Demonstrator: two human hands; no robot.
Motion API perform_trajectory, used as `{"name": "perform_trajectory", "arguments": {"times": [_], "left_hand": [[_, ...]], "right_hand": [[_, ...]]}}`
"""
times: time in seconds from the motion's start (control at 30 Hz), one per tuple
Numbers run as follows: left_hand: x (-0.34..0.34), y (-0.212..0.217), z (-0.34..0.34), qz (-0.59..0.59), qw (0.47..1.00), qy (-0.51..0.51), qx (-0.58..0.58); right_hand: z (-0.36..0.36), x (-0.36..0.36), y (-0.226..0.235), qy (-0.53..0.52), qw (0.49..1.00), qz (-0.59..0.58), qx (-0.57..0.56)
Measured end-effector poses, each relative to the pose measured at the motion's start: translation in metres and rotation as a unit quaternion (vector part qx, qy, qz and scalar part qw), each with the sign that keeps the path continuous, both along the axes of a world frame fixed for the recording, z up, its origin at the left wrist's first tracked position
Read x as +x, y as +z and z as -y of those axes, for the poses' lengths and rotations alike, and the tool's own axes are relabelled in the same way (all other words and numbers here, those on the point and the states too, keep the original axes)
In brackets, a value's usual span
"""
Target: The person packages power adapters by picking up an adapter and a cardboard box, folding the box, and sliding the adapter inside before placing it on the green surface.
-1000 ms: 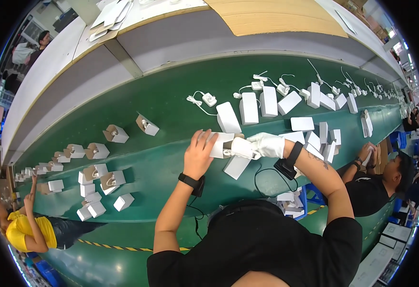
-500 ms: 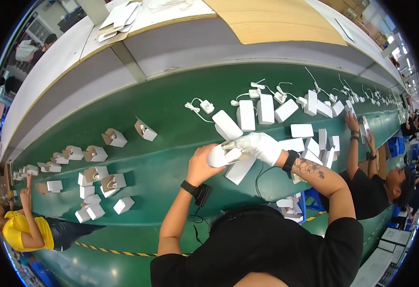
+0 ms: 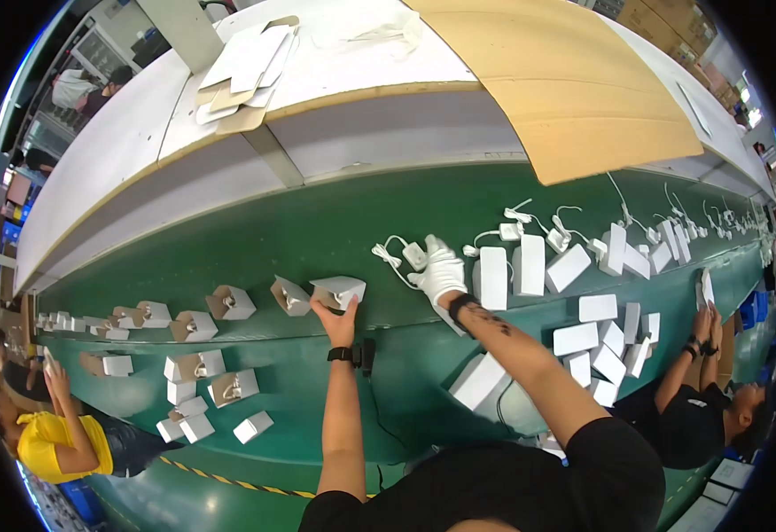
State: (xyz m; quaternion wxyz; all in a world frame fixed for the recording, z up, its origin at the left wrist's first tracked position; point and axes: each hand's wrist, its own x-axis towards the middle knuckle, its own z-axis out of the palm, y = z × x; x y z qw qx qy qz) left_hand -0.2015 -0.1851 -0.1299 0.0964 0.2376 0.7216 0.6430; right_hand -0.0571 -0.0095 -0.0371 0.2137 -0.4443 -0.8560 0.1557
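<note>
My left hand [image 3: 339, 324] has its thumb and fingers on either side of an open white box [image 3: 338, 290], which sits on the green belt at the right end of a row of similar boxes. My right hand [image 3: 442, 272], in a white glove, reaches over the belt with thumb and fingers apart around a white plug adapter [image 3: 415, 256]. The adapter's coiled white cable [image 3: 389, 256] lies just left of it. A white box [image 3: 448, 316] shows partly beneath my right wrist; the rest of it is hidden.
Several closed white boxes [image 3: 491, 279] stand to the right, with adapters and cables behind. More boxes lie in a pile [image 3: 608, 346] nearer. Open boxes [image 3: 194, 325] line the left. Co-workers [image 3: 67, 441] are at both sides. A cardboard sheet [image 3: 574, 97] overhangs the shelf.
Both hands held a white box together before. Now my left hand has moved left with a box at the row's end, and my right hand has moved forward to the adapter. The view has shifted.
</note>
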Motion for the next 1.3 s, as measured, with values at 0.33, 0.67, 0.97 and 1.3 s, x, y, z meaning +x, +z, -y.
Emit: {"name": "perform_trajectory", "arguments": {"times": [0.33,0.67,0.97,1.3], "left_hand": [[0.086,0.076,0.022,0.155,0.985,-0.044,-0.055],[0.159,0.103,-0.078,0.718,0.493,-0.268,0.412],[0.192,0.140,-0.060,0.488,0.809,-0.323,0.050],[0.195,0.082,-0.067,0.493,0.828,-0.266,0.007]], "right_hand": [[-0.050,0.001,-0.017,-0.035,0.940,-0.204,-0.272],[0.037,0.150,0.075,0.015,0.766,-0.486,-0.421],[0.070,0.152,0.076,0.156,0.974,0.025,-0.161],[0.081,0.151,0.021,0.108,0.868,-0.327,-0.358]]}}
